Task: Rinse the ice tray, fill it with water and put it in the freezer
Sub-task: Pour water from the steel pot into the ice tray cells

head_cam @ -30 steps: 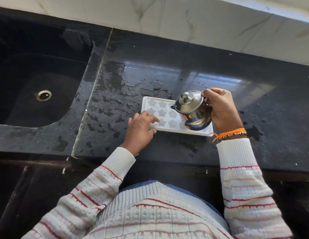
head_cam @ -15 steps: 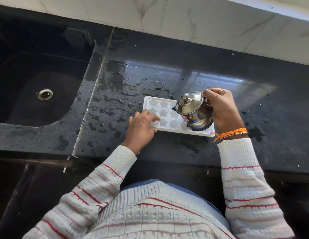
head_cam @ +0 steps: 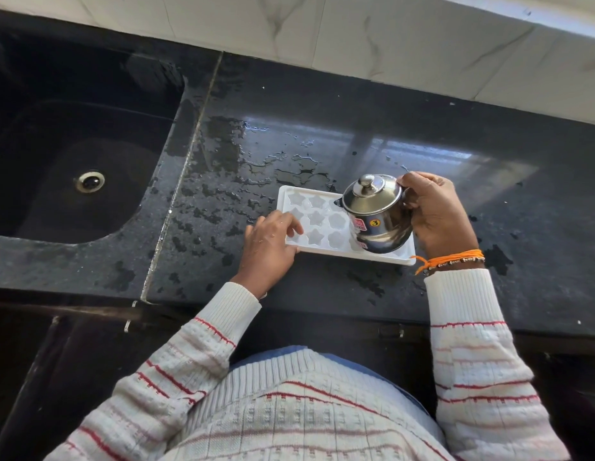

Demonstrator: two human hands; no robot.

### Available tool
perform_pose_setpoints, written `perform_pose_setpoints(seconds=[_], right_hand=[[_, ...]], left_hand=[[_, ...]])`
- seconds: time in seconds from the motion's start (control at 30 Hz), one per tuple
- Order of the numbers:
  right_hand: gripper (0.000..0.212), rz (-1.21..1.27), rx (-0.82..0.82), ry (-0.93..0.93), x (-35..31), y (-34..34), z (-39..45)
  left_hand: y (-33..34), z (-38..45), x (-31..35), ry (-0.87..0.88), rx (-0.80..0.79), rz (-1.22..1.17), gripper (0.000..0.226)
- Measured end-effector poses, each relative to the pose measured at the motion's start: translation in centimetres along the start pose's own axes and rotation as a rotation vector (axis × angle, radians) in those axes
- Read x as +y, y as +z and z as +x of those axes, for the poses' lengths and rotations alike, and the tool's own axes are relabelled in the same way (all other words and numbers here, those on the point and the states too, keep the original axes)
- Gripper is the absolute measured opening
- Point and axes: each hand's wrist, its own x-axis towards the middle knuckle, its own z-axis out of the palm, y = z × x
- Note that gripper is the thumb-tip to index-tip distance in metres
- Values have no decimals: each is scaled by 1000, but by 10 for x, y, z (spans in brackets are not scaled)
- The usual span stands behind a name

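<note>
A white ice tray (head_cam: pixel 311 251) with star and flower moulds lies flat on the wet black counter. My left hand (head_cam: pixel 267 242) rests on its near left corner, fingers pressing the rim. My right hand (head_cam: pixel 437 216) grips a small steel lidded jug (head_cam: pixel 375 216), held over the tray's right half and tilted left, spout toward the moulds. The jug hides the tray's right cells. I cannot see a stream of water.
A black sink (head_cam: pixel 56 207) with a round drain (head_cam: pixel 90 182) lies to the left. The black counter (head_cam: pixel 405 144) carries puddles behind and left of the tray. A white marble wall (head_cam: pixel 356 44) runs along the back. Dark cabinet fronts sit below the counter edge.
The steel jug has tipped a little further left over the tray. My left hand has stayed on the tray's corner.
</note>
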Motion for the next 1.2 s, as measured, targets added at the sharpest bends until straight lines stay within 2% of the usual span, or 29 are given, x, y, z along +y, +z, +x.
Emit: perform_pose_setpoints(seconds=[0.13,0.33,0.77,1.2], right_hand=[[56,69,-44,13,0,-1,0],[33,26,-40,3,-1,10,2],[29,-213,-51,-43,-8,39,1],[26,-283,-24,-17,-10,45,-2]], left_hand=[[-1,-1,-2,-32,30,-8,27],[-1,-5,-6,-60,45,3,30],[-6,-10,-13,-53,60,20,19],[-9,-11,-15,-56,51,9,17]])
